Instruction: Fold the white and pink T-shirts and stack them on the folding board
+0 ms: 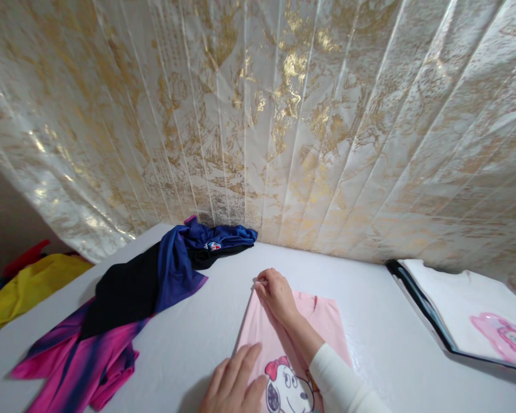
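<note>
A folded pink T-shirt (pixel 322 327) with a cartoon dog print lies on the white table (pixel 189 344) in front of me. My right hand (pixel 275 292) reaches across it and pinches its far left corner, fingers closed on the cloth. My left hand (pixel 234 384) lies flat with fingers stretched out on the shirt's near left edge.
A crumpled blue, black and magenta garment (pixel 124 304) lies at the left. A folded white T-shirt with a pink print (pixel 468 310) rests on a dark board at the right. Yellow and red cloth (pixel 26 287) lies beyond the table's left edge. A gold-patterned curtain hangs behind.
</note>
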Tool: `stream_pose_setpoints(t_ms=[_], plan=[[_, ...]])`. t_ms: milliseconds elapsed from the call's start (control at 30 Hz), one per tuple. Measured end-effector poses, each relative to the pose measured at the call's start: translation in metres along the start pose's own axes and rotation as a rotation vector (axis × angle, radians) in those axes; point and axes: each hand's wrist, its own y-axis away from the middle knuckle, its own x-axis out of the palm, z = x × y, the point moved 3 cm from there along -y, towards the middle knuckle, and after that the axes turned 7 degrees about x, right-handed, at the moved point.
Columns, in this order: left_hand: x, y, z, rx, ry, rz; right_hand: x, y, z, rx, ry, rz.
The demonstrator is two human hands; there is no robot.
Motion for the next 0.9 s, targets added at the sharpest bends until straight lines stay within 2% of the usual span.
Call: stream_pose_setpoints(t_ms=[100,200,300,433,567,633,733,800,900], plan=[[0.017,-0.016,-0.007,0.088,0.013,0.068,-0.001,0.001,0.0,-0.006,0.034,-0.018],[0.038,-0.019,-0.013,0.083,0.041,0.15,0.001,0.002,-0.001,-0.001,0.079,-0.029],[0.05,-0.016,-0.016,0.056,0.1,0.232,0.005,-0.001,-0.002,-0.003,0.115,-0.024],[0.043,-0.025,-0.015,-0.04,0.233,0.353,0.004,-0.015,-0.004,-0.006,0.134,-0.016],[0.03,-0.042,-0.012,-0.117,0.357,0.45,-0.022,-0.013,-0.008,-0.01,0.137,-0.046],[0.027,-0.048,-0.009,-0.14,0.405,0.454,-0.04,0.008,-0.011,-0.021,0.136,-0.072],[0.029,-0.06,-0.001,-0.186,0.414,0.376,-0.056,0.063,-0.016,-0.098,0.179,-0.122],[0.036,-0.07,0.008,-0.219,0.362,0.3,-0.057,0.103,-0.02,-0.188,0.261,-0.134],[0.053,-0.087,0.021,-0.243,0.262,0.245,-0.051,0.143,-0.032,-0.184,0.414,-0.15]])
